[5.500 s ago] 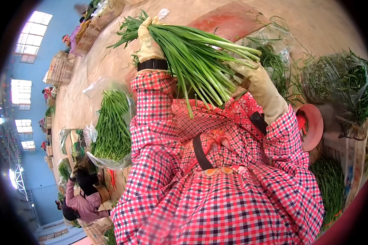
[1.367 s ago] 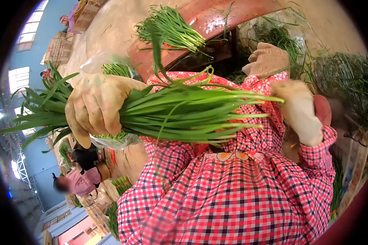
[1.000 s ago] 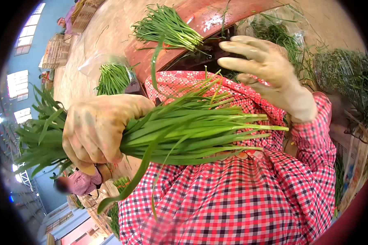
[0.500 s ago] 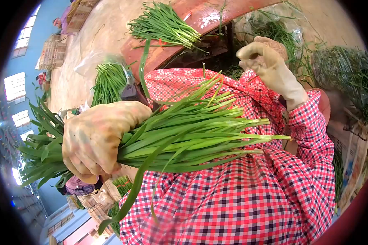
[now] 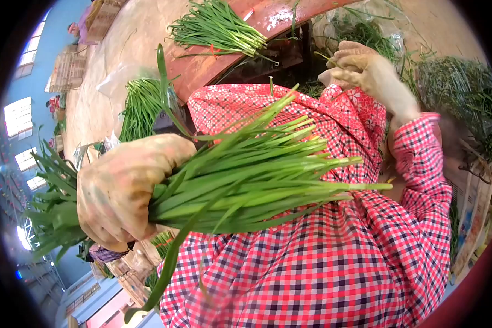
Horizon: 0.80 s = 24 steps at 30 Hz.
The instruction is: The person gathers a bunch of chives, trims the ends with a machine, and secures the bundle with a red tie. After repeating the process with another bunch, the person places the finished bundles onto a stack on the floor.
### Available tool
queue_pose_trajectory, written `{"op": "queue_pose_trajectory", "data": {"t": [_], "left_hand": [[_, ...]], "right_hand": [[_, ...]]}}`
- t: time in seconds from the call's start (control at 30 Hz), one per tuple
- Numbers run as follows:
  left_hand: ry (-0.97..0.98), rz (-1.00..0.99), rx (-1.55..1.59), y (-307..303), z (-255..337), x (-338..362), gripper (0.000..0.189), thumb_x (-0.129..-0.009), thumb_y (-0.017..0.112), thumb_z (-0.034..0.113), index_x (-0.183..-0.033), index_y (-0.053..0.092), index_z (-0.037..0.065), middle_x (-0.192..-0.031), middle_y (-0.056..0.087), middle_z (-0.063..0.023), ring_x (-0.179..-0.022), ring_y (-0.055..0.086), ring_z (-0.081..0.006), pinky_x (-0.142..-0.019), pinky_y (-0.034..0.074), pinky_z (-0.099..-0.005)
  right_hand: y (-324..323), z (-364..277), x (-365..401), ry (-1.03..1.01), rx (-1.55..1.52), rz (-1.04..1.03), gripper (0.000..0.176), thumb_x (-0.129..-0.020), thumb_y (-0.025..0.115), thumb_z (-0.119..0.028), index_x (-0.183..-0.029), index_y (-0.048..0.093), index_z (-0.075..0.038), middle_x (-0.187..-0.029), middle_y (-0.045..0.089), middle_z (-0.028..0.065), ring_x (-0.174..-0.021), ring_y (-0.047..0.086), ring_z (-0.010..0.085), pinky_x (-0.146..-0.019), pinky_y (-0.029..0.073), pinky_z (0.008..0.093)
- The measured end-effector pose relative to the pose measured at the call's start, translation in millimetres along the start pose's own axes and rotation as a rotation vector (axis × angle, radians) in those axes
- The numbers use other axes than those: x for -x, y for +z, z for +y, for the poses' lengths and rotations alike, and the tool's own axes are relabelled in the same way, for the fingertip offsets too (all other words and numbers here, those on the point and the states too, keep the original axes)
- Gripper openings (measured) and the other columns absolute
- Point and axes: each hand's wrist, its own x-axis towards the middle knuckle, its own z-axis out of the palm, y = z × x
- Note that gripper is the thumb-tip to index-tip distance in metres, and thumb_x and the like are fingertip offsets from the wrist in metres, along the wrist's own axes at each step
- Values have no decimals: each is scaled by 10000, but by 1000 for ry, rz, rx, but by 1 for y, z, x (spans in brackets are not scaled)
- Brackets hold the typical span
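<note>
My left hand point(image 5: 134, 188), in a stained pale glove, is closed round a thick bunch of long green leafy stalks point(image 5: 246, 191). The pale cut ends point right across my checked shirt, and the leaf tips hang out behind the hand at the left. One long loose leaf curls down below the bunch. At the upper right my right hand point(image 5: 361, 71), gloved too, has its fingers pinched together, with a thin yellow-green strand point(image 5: 325, 56) at the fingertips. It is apart from the bunch.
Another bunch point(image 5: 218, 30) lies on the red table point(image 5: 202, 70). More stalks stand in a clear bag point(image 5: 142, 109) at the left. Heaped greens point(image 5: 456, 90) are at the right. A person point(image 5: 74, 28) and wrapped boxes point(image 5: 68, 68) are in the background.
My right hand has tilted and its fingers have come together; a thin strand now shows at them. My left hand has moved slightly left with the bunch.
</note>
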Motion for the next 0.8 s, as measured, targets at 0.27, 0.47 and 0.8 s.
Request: {"op": "queue_pose_trajectory", "data": {"t": [0.27, 0.47, 0.8], "left_hand": [[19, 249, -212, -7, 21, 25, 217, -910, 497, 105, -842, 690, 34, -770, 675, -52, -589, 593, -153, -601, 523, -341], [45, 400, -43, -41, 57, 83, 205, -894, 640, 241, -823, 703, 60, -609, 619, -19, -511, 577, -114, -540, 515, -263], [-97, 454, -131, -68, 102, 131, 255, -927, 585, 257, -991, 624, 13, -617, 607, 13, -577, 586, -100, -618, 519, -257]], "right_hand": [[-1, -109, 55, -767, 133, 26, 871, -643, 805, -531, -1304, 525, -38, -1330, 525, 191, -1238, 505, 321, -1026, 415, 422], [91, -42, -19, -419, -444, -592, 1037, -766, 602, -724, -1431, 335, 26, -1369, 495, 195, -1264, 468, 268, -1038, 374, 381], [159, -49, 28, -213, -229, -396, 1130, -599, 895, -300, -1486, 238, -57, -1370, 495, 134, -1269, 465, 218, -1073, 367, 336]]}}
